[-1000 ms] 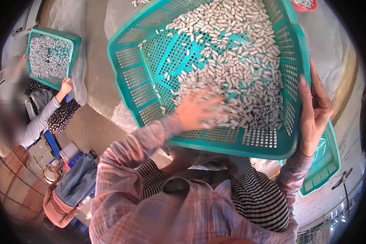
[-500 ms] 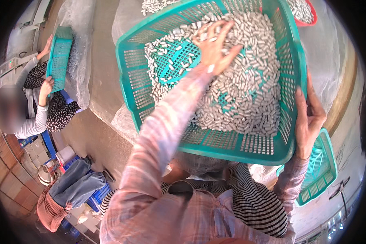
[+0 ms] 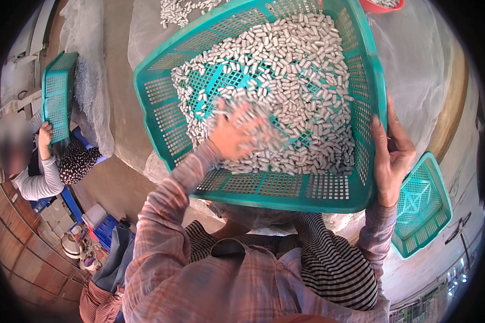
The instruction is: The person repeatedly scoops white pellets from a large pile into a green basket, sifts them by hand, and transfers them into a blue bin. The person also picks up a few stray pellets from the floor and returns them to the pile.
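Observation:
A large teal plastic basket (image 3: 279, 203) with slotted walls is held tilted in front of me. Spread inside it are a great many small silvery-grey, capsule-shaped pieces (image 3: 312, 40), with the mesh bottom showing through in patches. Among the pieces toward the near left is my left hand (image 3: 233, 134), its fingers apart and blurred by motion; pieces around the fingertips are smeared too. My right hand (image 3: 392, 161) grips the basket's right rim, thumb on the near side and fingers mostly behind the wall.
Loose pieces (image 3: 172, 12) lie on a clear plastic sheet (image 3: 415, 64) beyond the basket. A red bowl (image 3: 381, 5) of pieces stands at the far right. Another teal basket (image 3: 423, 207) sits at lower right. At left, a person holds a teal basket (image 3: 58, 102); someone else sits below.
My left hand has swept from the far middle of the basket back toward its near left, pushing pieces along. The basket has shifted slightly left in view; my right hand keeps its grip.

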Demonstrator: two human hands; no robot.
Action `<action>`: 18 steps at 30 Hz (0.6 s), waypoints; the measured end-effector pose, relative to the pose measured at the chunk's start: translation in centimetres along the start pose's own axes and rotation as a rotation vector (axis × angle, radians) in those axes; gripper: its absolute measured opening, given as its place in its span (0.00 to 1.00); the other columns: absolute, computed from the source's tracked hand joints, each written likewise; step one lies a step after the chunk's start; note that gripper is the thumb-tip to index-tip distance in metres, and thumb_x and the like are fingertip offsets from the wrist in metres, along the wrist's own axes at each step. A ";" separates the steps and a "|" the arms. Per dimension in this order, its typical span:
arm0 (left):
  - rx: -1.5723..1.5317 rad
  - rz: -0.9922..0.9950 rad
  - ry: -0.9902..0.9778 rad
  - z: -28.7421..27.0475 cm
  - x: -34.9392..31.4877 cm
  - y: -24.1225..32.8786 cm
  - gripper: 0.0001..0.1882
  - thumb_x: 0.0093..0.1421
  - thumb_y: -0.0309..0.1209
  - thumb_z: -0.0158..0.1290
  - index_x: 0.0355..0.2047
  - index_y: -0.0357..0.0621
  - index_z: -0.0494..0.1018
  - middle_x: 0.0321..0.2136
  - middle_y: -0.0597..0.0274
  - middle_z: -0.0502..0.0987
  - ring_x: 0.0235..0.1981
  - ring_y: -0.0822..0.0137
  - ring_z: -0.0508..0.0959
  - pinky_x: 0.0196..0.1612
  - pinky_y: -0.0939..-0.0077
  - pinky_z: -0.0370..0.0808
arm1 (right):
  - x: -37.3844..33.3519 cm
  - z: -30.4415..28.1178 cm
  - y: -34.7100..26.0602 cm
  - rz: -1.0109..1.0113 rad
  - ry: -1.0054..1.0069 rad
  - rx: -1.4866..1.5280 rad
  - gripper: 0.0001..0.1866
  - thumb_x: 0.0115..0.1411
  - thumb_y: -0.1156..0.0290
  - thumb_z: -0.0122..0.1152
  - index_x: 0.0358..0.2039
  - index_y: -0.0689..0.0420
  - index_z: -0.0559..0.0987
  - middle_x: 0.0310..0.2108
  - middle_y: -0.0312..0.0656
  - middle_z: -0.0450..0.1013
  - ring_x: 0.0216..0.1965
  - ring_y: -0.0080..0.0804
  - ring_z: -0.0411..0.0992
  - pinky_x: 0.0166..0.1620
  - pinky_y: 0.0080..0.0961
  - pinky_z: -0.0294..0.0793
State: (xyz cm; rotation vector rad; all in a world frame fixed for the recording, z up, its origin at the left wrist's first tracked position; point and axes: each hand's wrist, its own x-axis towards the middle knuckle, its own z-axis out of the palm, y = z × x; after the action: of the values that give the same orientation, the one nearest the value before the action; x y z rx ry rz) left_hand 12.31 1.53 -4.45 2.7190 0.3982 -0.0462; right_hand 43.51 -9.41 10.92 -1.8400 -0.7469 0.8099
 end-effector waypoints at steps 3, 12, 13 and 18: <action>-0.052 -0.408 0.378 0.8 4.9 -5.0 0.28 0.56 0.44 0.49 0.57 0.55 0.67 0.57 0.55 0.65 0.60 0.47 0.59 0.62 0.49 0.47 | -0.2 0.5 0.6 0.005 -0.004 -0.004 0.23 0.62 0.75 0.57 0.58 0.62 0.68 0.50 0.41 0.73 0.46 0.19 0.68 0.51 0.17 0.67; -0.395 -0.458 0.562 -3.3 20.0 7.9 0.14 0.54 0.41 0.54 0.42 0.59 0.75 0.45 0.52 0.69 0.50 0.48 0.65 0.54 0.45 0.57 | -0.1 1.1 -0.7 -0.003 0.010 -0.057 0.23 0.62 0.76 0.56 0.58 0.62 0.68 0.49 0.41 0.73 0.45 0.17 0.69 0.49 0.15 0.68; -0.459 -0.357 0.466 -2.5 17.8 8.7 0.15 0.53 0.40 0.54 0.41 0.59 0.75 0.45 0.54 0.69 0.50 0.49 0.65 0.53 0.46 0.57 | -0.2 0.9 -0.8 0.005 0.006 -0.064 0.23 0.62 0.77 0.56 0.58 0.62 0.68 0.49 0.41 0.73 0.45 0.18 0.69 0.49 0.15 0.68; -0.109 0.044 0.160 0.2 2.8 6.0 0.25 0.55 0.48 0.50 0.54 0.65 0.71 0.60 0.54 0.61 0.60 0.48 0.58 0.63 0.41 0.42 | -0.3 0.4 -0.9 -0.012 0.028 0.024 0.23 0.61 0.78 0.56 0.57 0.64 0.68 0.51 0.43 0.72 0.45 0.19 0.69 0.49 0.15 0.68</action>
State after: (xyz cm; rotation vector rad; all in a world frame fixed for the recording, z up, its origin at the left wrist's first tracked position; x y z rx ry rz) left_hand 16.65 -3.12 -2.65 2.6304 0.3743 0.2007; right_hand 42.84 -9.14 11.67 -1.8204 -0.7271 0.7808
